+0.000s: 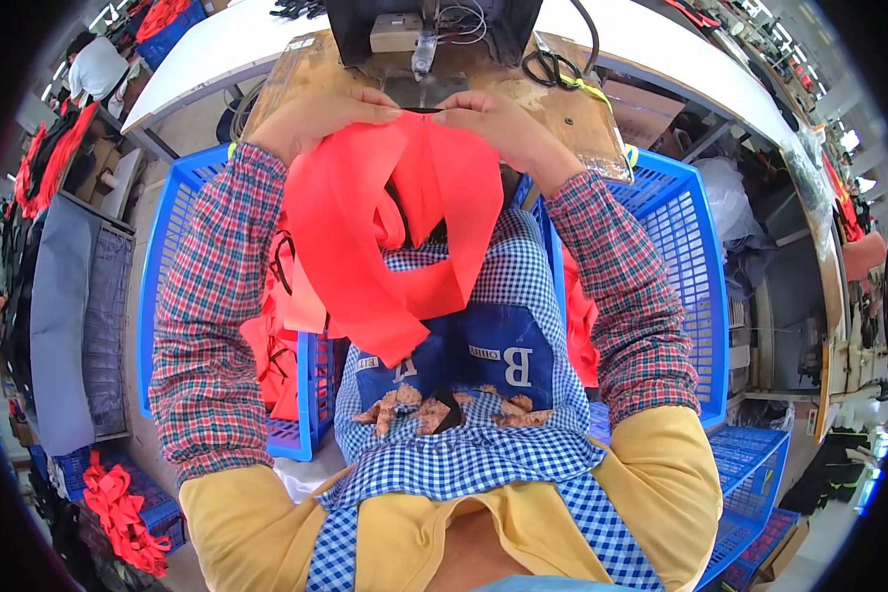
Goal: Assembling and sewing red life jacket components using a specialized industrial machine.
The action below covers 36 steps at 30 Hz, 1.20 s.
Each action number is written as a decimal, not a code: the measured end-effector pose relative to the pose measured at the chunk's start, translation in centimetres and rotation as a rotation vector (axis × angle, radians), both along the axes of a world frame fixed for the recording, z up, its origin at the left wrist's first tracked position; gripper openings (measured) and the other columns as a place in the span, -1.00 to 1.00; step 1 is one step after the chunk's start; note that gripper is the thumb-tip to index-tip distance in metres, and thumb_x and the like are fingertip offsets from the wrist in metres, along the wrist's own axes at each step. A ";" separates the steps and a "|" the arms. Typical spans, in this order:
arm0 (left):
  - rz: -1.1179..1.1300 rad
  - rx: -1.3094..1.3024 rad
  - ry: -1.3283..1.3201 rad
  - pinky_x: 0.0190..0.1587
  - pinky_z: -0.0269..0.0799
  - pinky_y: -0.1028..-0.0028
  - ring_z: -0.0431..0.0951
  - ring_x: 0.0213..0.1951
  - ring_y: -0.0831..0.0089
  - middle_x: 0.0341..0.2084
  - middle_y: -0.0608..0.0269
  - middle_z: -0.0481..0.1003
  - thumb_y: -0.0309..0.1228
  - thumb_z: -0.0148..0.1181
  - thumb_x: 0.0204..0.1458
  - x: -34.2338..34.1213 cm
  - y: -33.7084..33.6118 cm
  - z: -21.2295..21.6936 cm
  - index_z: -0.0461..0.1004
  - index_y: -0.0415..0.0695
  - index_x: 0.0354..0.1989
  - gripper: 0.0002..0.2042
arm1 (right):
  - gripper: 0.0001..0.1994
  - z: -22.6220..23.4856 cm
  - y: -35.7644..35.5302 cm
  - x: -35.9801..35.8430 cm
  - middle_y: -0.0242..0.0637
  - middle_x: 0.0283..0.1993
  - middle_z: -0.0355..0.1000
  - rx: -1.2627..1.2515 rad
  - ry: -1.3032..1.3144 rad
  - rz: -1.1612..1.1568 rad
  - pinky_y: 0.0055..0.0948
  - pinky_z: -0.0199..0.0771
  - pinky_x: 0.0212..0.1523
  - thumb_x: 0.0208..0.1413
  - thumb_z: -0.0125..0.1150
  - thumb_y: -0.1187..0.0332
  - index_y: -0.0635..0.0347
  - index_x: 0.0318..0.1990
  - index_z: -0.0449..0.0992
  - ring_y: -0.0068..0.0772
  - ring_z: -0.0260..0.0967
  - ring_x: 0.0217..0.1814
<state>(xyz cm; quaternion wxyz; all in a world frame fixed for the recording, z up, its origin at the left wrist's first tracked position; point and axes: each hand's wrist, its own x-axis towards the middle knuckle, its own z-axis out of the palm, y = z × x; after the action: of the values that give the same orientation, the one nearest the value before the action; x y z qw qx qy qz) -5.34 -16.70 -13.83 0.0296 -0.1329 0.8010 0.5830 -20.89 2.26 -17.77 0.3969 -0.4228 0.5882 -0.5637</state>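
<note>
Nearest, the blue-and-white checked apron [474,464] spreads over the lap, with pinkish crumpled scraps [432,414] lying in its folds. A left blue basket [163,247] and a right blue basket [705,286] flank the person, with red strips inside both. Between them, the wide red band [335,227] hangs in loops from the tabletop's near edge down over the apron. At that edge, the left hand [340,120] and the right hand [493,126] grip the band's upper end side by side, fingers pinched on it, just apart. On the worn wooden tabletop [301,74], black-handled scissors [555,71] lie toward the far right corner. A dark machine [508,39] stands at the far edge, its metal foot [423,57] beyond the hands.
</note>
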 end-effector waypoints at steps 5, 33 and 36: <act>0.076 0.037 0.004 0.02 0.39 0.54 0.50 -0.06 0.43 -0.09 0.13 0.51 -0.32 0.27 0.03 -2.4 -2.6 -0.4 0.48 -0.26 0.00 -0.62 | -0.79 -0.3 -2.1 -1.6 -0.37 -0.30 0.51 -0.021 -0.105 -0.053 -0.57 0.44 -0.27 0.11 0.22 0.33 0.31 -0.21 0.55 -0.59 0.43 -0.29; 0.014 0.142 0.129 0.03 0.44 0.49 0.52 -0.06 0.38 -0.06 0.12 0.51 -0.37 0.20 0.05 -5.2 -5.6 -1.0 0.48 -0.26 0.03 -0.63 | -0.73 -0.4 -4.2 -4.1 -0.17 -0.07 0.50 -0.099 -0.186 -0.113 -0.47 0.47 0.00 0.13 0.13 0.45 0.44 -0.05 0.47 -0.38 0.47 -0.05; 0.069 0.198 0.204 0.01 0.45 0.52 0.54 -0.10 0.40 -0.09 0.15 0.53 -0.35 0.20 0.06 -2.1 -7.4 0.7 0.49 -0.26 0.01 -0.64 | -0.72 0.0 -1.8 -6.9 -0.20 -0.10 0.51 -0.395 -0.164 0.003 -0.48 0.48 -0.02 0.14 0.16 0.42 0.40 -0.04 0.48 -0.37 0.48 -0.06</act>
<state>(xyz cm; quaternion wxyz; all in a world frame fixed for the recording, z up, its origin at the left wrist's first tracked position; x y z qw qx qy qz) -7.49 -24.09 -13.09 -0.0591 -0.0970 0.7333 0.6704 -27.74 0.42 -17.78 0.3536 -0.4458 0.4316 -0.7000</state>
